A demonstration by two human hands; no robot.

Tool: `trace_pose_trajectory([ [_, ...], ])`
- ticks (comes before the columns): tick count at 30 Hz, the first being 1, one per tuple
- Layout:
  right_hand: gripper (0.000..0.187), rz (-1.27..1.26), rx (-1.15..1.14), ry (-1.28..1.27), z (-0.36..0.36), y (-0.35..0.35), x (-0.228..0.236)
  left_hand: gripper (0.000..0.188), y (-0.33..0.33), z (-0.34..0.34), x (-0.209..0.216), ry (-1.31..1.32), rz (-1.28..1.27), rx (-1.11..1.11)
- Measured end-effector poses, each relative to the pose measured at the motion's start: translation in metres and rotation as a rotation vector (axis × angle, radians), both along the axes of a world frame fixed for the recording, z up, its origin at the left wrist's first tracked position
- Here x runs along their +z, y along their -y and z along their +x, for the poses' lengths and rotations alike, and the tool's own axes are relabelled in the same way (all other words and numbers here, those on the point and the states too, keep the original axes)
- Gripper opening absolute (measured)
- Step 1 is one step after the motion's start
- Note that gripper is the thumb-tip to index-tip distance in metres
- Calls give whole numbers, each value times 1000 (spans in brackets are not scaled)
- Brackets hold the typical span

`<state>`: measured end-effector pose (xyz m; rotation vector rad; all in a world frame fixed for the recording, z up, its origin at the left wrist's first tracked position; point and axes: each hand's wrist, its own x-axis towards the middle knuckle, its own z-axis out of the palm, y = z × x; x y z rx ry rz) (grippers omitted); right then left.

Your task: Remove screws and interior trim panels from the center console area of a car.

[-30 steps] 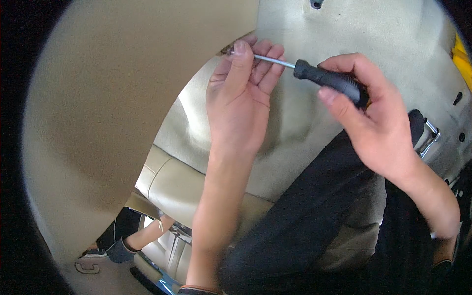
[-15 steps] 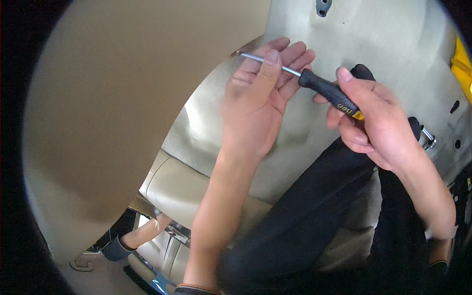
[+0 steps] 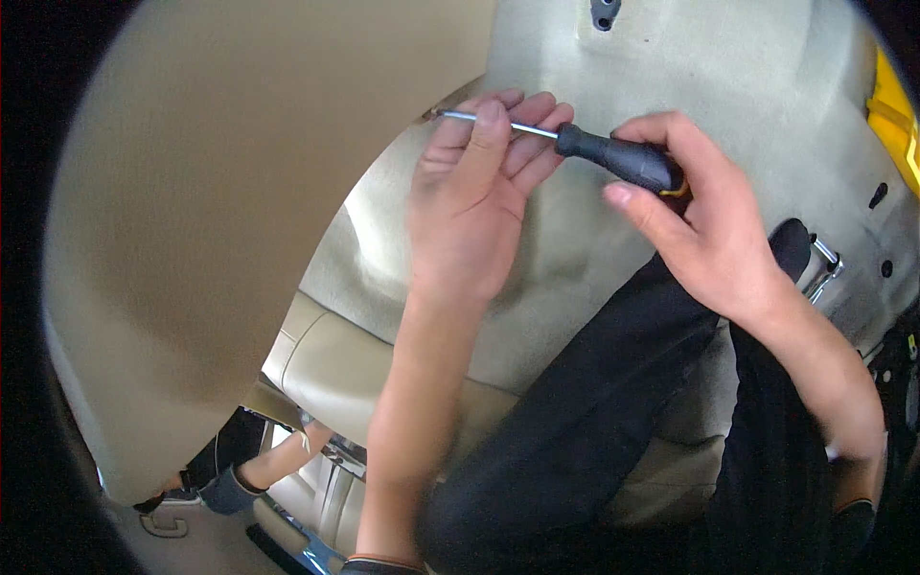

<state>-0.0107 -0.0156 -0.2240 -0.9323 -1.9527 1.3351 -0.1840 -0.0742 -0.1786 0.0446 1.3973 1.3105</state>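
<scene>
A screwdriver (image 3: 621, 159) with a black handle, a little yellow near its butt and a thin metal shaft lies across both hands, pointing left. My left hand (image 3: 470, 196) is palm up; its thumb rests over the shaft, which runs between thumb and outstretched fingers. With thumb and fingers on either side of the handle's rear, my right hand (image 3: 714, 211) grips it. The tip meets a small brownish spot at the curved edge of a large beige panel (image 3: 259, 163). What the tip bears on is too small to make out.
Pale grey moulded lining (image 3: 585, 240) lies beneath my hands, with a dark bracket (image 3: 605, 13) on it. My black-trousered leg (image 3: 585, 402) crosses below. A metal ratchet-like tool (image 3: 826, 264) is at right, a yellow object (image 3: 893, 120) beyond. Another person's arm (image 3: 283, 460) shows lower left.
The right hand has turned around the handle: its thumb is now below instead of on top, and the handle has rolled. The whole view has shifted slightly left.
</scene>
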Motion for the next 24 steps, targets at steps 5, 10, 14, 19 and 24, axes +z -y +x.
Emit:
trace_pose_trajectory([
  [5, 26, -1881, 174, -267, 12, -28, 26, 29, -2, 7, 6, 71, 20, -57],
  [10, 25, -453, 122, 160, 4, -3, 39, 33, 1, 10, 7, 18, 2, -151],
  [14, 28, -724, 200, 79, 7, -14, 36, 34, 0, 13, 7, 25, 27, -190],
  [19, 26, -1078, 191, -5, 1, -9, 33, 36, 5, 17, 3, 75, 108, -129],
  [24, 27, 56, 248, 231, -8, -8, 28, 36, 10, 8, 0, 7, 95, -193],
])
